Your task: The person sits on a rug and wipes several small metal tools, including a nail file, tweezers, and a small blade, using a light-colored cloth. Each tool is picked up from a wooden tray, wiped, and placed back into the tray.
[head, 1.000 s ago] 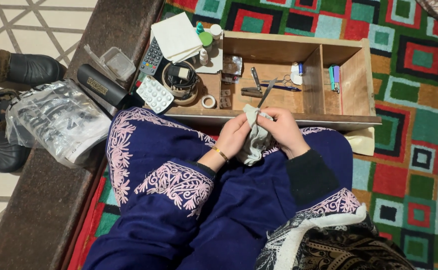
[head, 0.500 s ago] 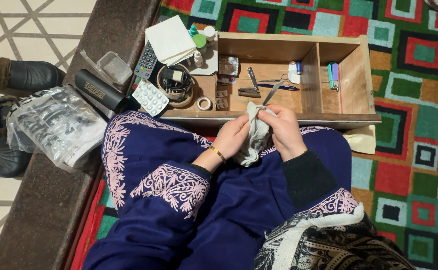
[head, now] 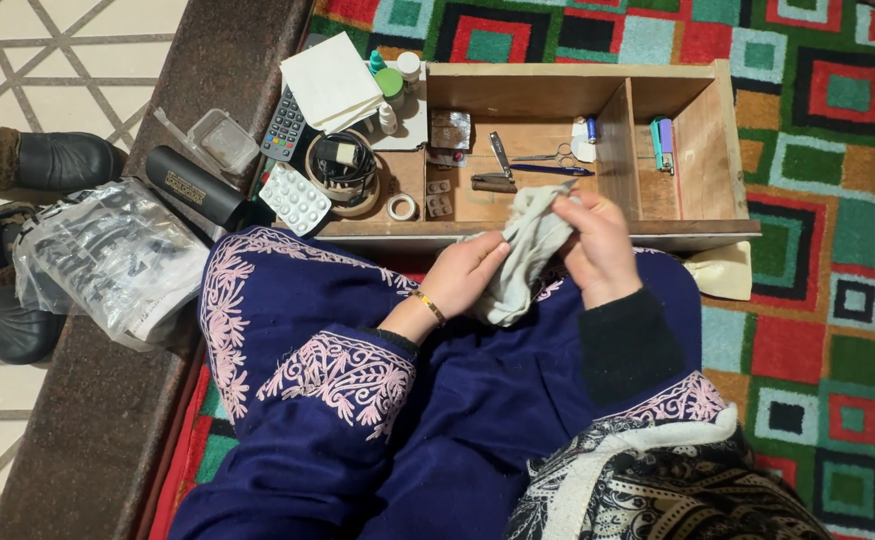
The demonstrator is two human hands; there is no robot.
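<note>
Here, both hands' grip, left hand point(head: 467, 272) and right hand point(head: 597, 245), on grey cloth point(head: 524, 250) before cluttered wooden drawer point(head: 547, 228).

— What colour is the cloth point(head: 522, 255)?
— Pale grey-green, against a navy robe point(head: 357, 400) with pink floral embroidery.
— And the rug point(head: 827, 250)?
— Nested squares in red, green, teal, orange and black.
— The drawer point(head: 702, 150)?
— Plain light brown wood. The blister pack point(head: 295, 198) beside it is white, the shoes point(head: 17, 220) are black, and the shawl point(head: 657, 490) is black with white paisley.
</note>
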